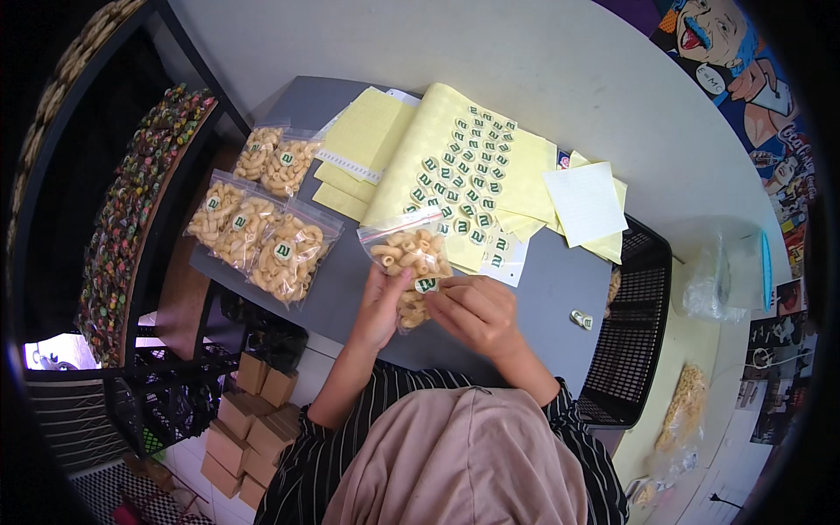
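A clear zip bag of pale, curved tube-shaped snacks [411, 252] is held above the front of the grey table. My left hand [378, 311] grips its left side, thumb on the front. My right hand [477, 317] is closed in a pinch at a round white sticker with a green mark [426, 284], which lies against the bag's front; whether it is fully stuck down I cannot tell. Just behind the bag, a yellow backing sheet [398, 175] carries rows of the same round stickers [472, 166]. Several filled bags [284, 255] with such stickers lie at the left.
More yellow sheets [367, 131] and a white sheet [582, 203] lie around the stickers. A small crumpled scrap [581, 319] sits near the right edge. Beside the table stands a black plastic basket [632, 324]. Cardboard boxes [236, 429] are stacked on the floor at lower left.
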The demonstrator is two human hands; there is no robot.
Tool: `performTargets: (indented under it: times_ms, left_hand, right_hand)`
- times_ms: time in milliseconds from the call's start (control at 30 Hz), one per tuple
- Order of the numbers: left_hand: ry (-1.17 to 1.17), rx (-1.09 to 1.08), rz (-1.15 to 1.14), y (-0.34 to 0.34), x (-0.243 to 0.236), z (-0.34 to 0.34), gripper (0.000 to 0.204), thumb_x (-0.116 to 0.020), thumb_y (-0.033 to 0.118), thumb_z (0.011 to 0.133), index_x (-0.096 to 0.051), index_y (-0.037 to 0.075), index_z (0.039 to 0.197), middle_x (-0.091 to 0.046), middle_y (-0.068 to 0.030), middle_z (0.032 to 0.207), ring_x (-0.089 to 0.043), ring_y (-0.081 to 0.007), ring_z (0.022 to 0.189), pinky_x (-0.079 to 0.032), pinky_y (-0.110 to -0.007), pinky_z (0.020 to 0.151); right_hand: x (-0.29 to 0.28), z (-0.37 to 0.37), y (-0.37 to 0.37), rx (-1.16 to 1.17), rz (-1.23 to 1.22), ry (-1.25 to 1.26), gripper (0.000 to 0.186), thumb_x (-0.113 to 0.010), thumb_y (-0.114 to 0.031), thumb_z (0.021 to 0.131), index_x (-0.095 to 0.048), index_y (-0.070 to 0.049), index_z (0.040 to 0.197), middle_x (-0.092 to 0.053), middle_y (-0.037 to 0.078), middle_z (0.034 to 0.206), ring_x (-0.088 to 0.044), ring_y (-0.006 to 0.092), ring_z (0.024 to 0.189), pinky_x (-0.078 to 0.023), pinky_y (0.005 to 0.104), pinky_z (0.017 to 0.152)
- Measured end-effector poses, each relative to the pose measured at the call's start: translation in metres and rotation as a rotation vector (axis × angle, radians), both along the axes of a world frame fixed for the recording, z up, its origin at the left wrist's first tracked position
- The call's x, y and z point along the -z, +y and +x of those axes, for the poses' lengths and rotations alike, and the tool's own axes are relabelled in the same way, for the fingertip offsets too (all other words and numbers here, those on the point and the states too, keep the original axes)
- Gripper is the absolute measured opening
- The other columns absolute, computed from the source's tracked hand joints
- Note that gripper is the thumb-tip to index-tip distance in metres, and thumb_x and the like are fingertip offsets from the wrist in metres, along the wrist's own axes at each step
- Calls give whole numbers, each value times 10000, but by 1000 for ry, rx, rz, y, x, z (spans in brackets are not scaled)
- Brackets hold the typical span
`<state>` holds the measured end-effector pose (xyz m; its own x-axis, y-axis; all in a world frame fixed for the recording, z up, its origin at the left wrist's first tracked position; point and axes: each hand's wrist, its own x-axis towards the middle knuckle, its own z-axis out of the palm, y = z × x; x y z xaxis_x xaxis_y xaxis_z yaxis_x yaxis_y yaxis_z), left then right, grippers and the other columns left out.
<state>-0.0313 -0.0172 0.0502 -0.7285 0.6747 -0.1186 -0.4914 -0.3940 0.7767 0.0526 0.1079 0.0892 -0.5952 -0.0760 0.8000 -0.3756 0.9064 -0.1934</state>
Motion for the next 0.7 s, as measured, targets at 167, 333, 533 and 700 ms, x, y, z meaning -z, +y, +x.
performTargets:
  times_ms: [167,333,533,700]
  left_hand:
    - [3,-6,16,1,-3,2,403,-458,96,893,-296,50,1259,-425,-85,1216,-443,-144,1106,-391,-278,906]
    - [40,-12,4,1,1,3,382,-452,88,894,-307,41,1244,-428,-84,1209,-441,-139,1101,-385,-275,907]
    - [39,-6,-1,1,-3,4,372,-450,87,894,-313,39,1237,-431,-82,1202,-443,-134,1092,-382,-276,906]
    - [43,6,12,1,-1,3,376,-457,89,893,-313,35,1236,-431,-81,1204,-440,-128,1092,-378,-270,906]
  right_hand:
    - [0,-1,-2,21,-11,-11,215,-697,-81,596,-614,-41,790,-554,28,740,-581,149,668,-432,254,511]
    - [0,0,-3,40,-15,-23,195,-695,-84,605,-608,-39,774,-552,34,736,-582,159,663,-436,259,517]
    - [0,-1,-4,40,-16,-39,182,-693,-81,608,-604,-42,761,-544,35,731,-575,162,656,-433,262,515]
    - [-1,0,-5,61,-27,-103,168,-690,-78,610,-593,-47,744,-515,27,704,-539,171,619,-417,285,507]
